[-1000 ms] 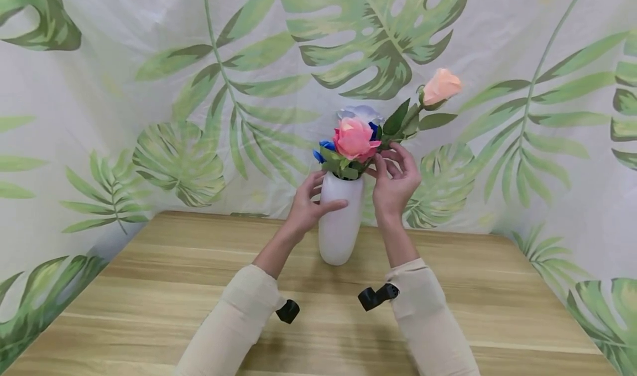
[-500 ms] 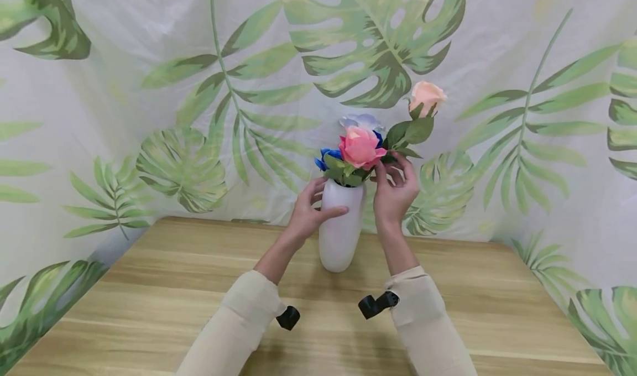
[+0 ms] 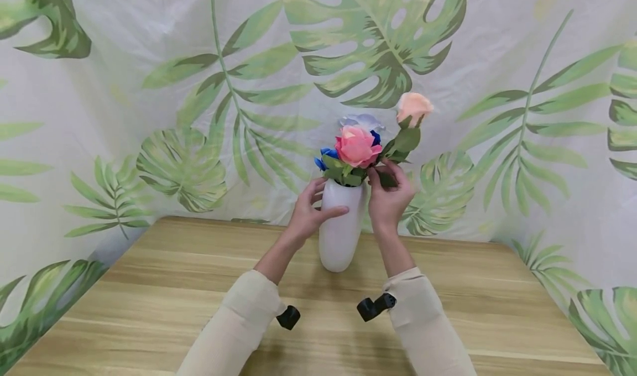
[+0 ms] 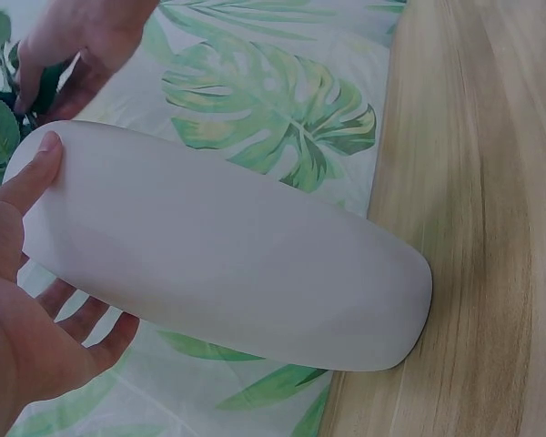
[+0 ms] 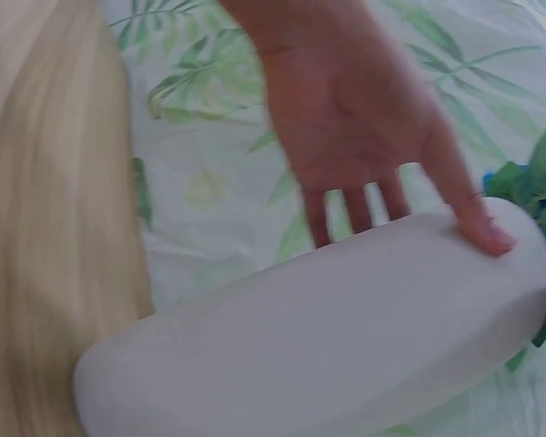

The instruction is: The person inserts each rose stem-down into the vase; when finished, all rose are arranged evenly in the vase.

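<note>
A tall white vase [image 3: 340,232] stands on the wooden table, its smooth side filling much of both wrist views. My left hand [image 3: 304,213] holds it near the top, thumb across the front and fingers round the far left side. At the vase's mouth, my right hand [image 3: 392,196] pinches the stem of a peach rose [image 3: 414,109], whose bloom rises above the others and leans right. A pink rose [image 3: 357,146], blue flowers [image 3: 328,158] and a pale lilac flower [image 3: 362,122] sit in the vase. The lower end of the peach rose's stem is hidden.
The wooden table [image 3: 174,287] ends just behind the vase. A leaf-print cloth [image 3: 269,99] hangs behind and at both sides. A black wrist camera [image 3: 375,308] juts from the right sleeve, another black camera [image 3: 288,317] from the left.
The peach rose has moved left and down, more upright over the vase. My right hand has come down and closer to the mouth with it. My left hand keeps its hold.
</note>
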`<state>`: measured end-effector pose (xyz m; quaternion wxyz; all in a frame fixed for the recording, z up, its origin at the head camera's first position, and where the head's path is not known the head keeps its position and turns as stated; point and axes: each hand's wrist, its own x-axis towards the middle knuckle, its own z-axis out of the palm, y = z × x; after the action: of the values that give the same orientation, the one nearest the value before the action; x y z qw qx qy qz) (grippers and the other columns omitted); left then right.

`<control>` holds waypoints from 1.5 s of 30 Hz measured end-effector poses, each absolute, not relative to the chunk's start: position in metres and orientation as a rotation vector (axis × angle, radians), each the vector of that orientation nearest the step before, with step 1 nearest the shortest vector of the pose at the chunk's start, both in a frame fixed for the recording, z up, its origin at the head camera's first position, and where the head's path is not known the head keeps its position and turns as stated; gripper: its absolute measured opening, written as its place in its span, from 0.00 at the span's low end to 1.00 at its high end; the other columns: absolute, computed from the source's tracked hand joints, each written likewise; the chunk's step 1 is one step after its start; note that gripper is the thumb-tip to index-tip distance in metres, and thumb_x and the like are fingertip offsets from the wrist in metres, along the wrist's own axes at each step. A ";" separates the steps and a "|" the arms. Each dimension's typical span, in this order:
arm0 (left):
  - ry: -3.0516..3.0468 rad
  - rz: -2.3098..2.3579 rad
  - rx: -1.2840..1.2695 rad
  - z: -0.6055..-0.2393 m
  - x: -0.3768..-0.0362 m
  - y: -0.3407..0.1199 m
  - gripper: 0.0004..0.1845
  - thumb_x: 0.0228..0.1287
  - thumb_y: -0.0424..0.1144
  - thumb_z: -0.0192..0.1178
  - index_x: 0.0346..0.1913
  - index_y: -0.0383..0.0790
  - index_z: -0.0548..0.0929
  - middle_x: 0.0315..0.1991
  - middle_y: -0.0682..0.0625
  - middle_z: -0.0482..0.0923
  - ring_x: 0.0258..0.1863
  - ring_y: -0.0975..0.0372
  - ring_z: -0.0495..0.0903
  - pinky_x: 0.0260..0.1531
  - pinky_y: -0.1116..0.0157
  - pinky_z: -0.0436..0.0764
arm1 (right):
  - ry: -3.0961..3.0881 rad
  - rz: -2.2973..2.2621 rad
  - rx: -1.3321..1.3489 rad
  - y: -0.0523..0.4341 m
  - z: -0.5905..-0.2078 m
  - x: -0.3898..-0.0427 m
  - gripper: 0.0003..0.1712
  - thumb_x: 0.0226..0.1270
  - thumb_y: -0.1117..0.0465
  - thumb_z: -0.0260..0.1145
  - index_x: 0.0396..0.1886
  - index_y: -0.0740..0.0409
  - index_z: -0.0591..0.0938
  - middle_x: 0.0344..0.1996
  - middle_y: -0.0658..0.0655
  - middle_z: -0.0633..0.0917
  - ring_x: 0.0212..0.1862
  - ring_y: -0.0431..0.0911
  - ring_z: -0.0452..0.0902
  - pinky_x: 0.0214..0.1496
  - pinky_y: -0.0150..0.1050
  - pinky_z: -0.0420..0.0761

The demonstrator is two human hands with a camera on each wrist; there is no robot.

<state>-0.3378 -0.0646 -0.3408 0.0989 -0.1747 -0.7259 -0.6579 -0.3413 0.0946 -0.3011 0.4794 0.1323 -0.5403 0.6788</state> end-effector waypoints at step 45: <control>-2.143 -1.953 -0.520 -0.340 -0.340 -0.065 0.43 0.58 0.36 0.78 0.76 0.42 0.69 0.72 0.42 0.71 0.68 0.45 0.73 0.62 0.45 0.78 | -1.278 1.730 0.340 0.098 -0.299 -0.342 0.21 0.56 0.79 0.71 0.49 0.66 0.81 0.34 0.49 0.86 0.33 0.38 0.83 0.38 0.29 0.82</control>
<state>-0.3397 -0.0646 -0.3396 0.0978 -0.1757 -0.7240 -0.6598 -0.3417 0.0979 -0.2994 0.4636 0.1384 -0.5202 0.7038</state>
